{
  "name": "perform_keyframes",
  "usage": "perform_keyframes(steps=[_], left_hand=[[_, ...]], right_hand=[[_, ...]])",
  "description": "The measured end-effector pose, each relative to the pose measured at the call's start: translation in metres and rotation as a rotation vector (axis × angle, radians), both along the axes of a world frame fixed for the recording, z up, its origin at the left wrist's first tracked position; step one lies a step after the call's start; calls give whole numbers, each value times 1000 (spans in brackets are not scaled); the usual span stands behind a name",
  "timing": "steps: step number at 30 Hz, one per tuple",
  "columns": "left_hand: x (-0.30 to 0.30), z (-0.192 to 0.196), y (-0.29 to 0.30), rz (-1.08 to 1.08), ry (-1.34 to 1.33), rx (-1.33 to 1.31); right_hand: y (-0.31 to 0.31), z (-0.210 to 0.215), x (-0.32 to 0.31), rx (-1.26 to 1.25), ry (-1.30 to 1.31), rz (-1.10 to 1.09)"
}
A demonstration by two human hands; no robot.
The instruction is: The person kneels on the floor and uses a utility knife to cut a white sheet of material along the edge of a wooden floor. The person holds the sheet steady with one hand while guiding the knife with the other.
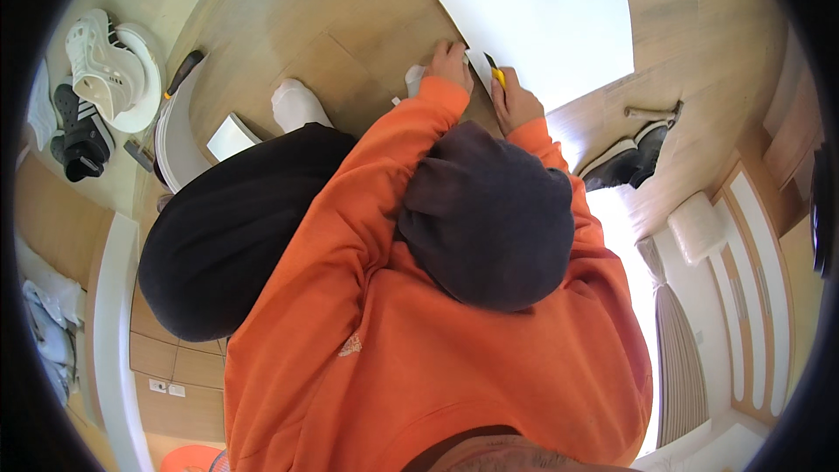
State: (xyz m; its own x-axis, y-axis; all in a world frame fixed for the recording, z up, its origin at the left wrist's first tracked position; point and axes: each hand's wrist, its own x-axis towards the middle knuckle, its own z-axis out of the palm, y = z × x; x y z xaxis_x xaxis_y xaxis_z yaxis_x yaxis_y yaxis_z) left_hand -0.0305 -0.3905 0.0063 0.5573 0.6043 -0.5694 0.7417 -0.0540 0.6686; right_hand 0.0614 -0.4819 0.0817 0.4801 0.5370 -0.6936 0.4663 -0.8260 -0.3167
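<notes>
Leaning forward, I have both hands close together by the near corner of a large white sheet (559,22) on the wooden floor. My right hand (517,105) is closed around a yellow and black utility knife (498,77), its tip pointing away from me. A narrow white strip (479,68) lies between my hands, beside the sheet's edge. My left hand (448,63) has bent fingers at the strip's left side and seems to grip its edge. Part of its fingertips is hard to see. My bent knees frame the forearms.
To the right lie dark shoes (616,164) and a hammer (655,112). At left are a white clog (105,70), dark sandals (80,135), a black-handled tool (183,74) and a small white block (232,136). My white-socked foot (299,105) rests on the floor.
</notes>
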Motion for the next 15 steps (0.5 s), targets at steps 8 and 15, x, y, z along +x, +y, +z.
perform_keyframes(steps=[8,15], left_hand=[[-6,-10,-12,365,-59,-503],[-13,-30,-27,263,-94,-315]], right_hand=[[16,-12,-2,-73,-133,284],[23,-18,1,-74,-204,380]])
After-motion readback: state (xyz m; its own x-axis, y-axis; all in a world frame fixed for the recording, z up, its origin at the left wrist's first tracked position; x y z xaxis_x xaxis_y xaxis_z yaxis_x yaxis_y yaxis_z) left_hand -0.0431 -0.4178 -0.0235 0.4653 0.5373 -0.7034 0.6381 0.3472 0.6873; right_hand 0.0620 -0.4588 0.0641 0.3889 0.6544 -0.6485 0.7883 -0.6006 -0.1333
